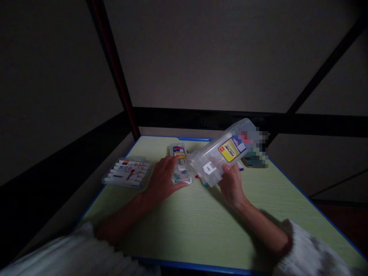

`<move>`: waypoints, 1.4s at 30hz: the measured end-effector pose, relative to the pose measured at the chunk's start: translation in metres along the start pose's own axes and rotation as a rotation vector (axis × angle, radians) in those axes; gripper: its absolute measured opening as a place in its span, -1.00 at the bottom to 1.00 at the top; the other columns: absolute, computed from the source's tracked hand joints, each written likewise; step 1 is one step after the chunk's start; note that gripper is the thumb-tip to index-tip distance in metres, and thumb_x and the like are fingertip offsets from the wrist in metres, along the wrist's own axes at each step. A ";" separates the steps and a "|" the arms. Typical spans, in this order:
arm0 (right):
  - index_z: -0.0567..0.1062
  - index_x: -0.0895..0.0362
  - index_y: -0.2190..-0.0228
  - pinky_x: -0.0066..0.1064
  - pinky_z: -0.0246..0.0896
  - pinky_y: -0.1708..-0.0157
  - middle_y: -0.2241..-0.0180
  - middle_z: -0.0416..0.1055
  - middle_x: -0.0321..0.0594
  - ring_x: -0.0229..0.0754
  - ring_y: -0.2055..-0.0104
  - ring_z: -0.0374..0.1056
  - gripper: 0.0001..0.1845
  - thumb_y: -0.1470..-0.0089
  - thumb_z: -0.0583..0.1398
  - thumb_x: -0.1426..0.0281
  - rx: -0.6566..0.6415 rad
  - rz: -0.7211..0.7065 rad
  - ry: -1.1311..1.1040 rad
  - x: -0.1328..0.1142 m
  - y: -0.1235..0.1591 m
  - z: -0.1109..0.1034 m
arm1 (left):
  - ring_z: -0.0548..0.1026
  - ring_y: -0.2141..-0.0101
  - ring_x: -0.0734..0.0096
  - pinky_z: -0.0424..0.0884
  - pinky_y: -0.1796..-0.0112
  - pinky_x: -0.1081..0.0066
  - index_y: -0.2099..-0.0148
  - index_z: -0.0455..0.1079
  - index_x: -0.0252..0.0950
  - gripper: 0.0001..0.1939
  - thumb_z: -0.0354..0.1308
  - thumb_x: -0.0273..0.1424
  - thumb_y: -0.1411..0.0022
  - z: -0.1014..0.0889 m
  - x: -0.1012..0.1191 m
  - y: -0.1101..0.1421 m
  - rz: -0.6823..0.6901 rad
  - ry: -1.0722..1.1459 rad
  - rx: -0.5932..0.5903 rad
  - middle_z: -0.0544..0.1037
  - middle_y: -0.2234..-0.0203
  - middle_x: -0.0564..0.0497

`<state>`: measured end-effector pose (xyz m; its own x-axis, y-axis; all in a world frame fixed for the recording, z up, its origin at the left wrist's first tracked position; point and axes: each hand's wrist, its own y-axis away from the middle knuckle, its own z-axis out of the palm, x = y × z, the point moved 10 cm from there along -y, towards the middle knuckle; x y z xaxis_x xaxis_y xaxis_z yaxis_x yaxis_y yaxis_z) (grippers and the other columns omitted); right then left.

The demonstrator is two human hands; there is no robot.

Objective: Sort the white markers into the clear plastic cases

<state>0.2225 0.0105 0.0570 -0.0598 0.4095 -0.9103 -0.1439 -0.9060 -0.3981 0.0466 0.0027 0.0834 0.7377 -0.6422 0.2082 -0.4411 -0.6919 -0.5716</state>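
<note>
We hold the clear plastic marker case [214, 155] in our right hand [232, 184], raised over the far half of the surface [186, 230] and tilted, with its upper end toward the right. Our right fingers are closed on its lower side, the thumb lying against the clear wall below the yellow and blue "marker" label. A white patch shows near the lower end, which reaches close to the smaller clear case [181, 177]; we cannot tell whether the two touch.

That smaller case lies on the surface, also with a yellow and blue label. Our left hand [161, 176] is at its left side, fingers spread wide from the thumb: the forefinger is by the label, the thumb by the near end. We cannot tell how firmly they press on it.

Beneath and just beside the raised case, a few coloured ends show, one red [197, 176], one teal [204, 184] and one purple [240, 168]; the rest is hidden. To the left of our left hand lies a flat clear pack of white markers [127, 174] with a printed label. Behind the raised case, at the right, is a greenish item [253, 160], partly pixelated. The surface is pale green with a blue edge, and a grey wall [215, 57] stands beyond it.
</note>
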 end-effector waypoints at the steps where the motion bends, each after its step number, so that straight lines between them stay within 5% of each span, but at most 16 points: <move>1: 0.07 -0.04 -0.04 -0.16 0.33 0.22 0.11 0.36 -0.10 -0.06 0.11 0.36 -0.50 -0.06 -0.04 0.11 0.019 -0.004 -0.012 0.000 -0.002 -0.003 | 0.30 0.09 0.09 0.31 0.12 0.12 -0.14 0.05 -0.24 -0.22 0.32 -0.24 0.09 0.004 -0.004 -0.001 -0.025 0.001 -0.031 0.32 0.05 -0.15; 10: 0.15 -0.02 0.03 -0.19 0.31 0.19 0.12 0.35 -0.12 -0.09 0.12 0.34 -0.54 -0.03 0.05 0.15 0.082 -0.012 -0.097 0.005 -0.007 -0.011 | 0.29 0.15 0.14 0.30 0.17 0.20 0.09 0.31 -0.27 -0.55 0.30 -0.26 0.03 0.014 -0.010 -0.004 -0.046 -0.049 -0.106 0.34 0.18 -0.09; 25: 0.34 -0.04 0.20 -0.33 0.30 0.32 0.24 0.44 -0.28 -0.16 0.23 0.37 -0.63 0.12 0.23 0.26 0.170 0.012 -0.323 0.016 -0.007 -0.020 | 0.30 0.14 0.22 0.20 0.20 0.29 0.11 0.27 -0.25 -0.67 0.22 -0.31 -0.08 0.010 -0.034 -0.022 -0.093 -0.192 -0.293 0.37 0.16 -0.03; 36: 0.34 -0.04 0.20 -0.27 0.30 0.28 0.22 0.42 -0.26 -0.14 0.21 0.36 -0.64 0.11 0.22 0.25 0.157 -0.007 -0.320 0.013 -0.008 -0.019 | 0.28 0.14 0.19 0.17 0.22 0.29 0.11 0.25 -0.27 -0.70 0.21 -0.37 -0.11 0.007 -0.056 -0.027 0.036 -0.288 -0.228 0.37 0.15 -0.05; 42: 0.34 -0.05 0.21 -0.28 0.29 0.25 0.22 0.41 -0.29 -0.17 0.21 0.35 -0.66 0.10 0.22 0.27 0.128 -0.025 -0.316 0.012 -0.008 -0.017 | 0.26 0.10 0.14 0.17 0.15 0.24 0.08 0.27 -0.26 -0.68 0.20 -0.41 -0.09 -0.007 -0.073 -0.034 -0.033 -0.261 -0.167 0.36 0.14 -0.06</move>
<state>0.2397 0.0207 0.0470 -0.3547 0.4621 -0.8128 -0.2703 -0.8829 -0.3840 0.0042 0.0715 0.0931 0.8496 -0.5274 0.0012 -0.4771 -0.7694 -0.4247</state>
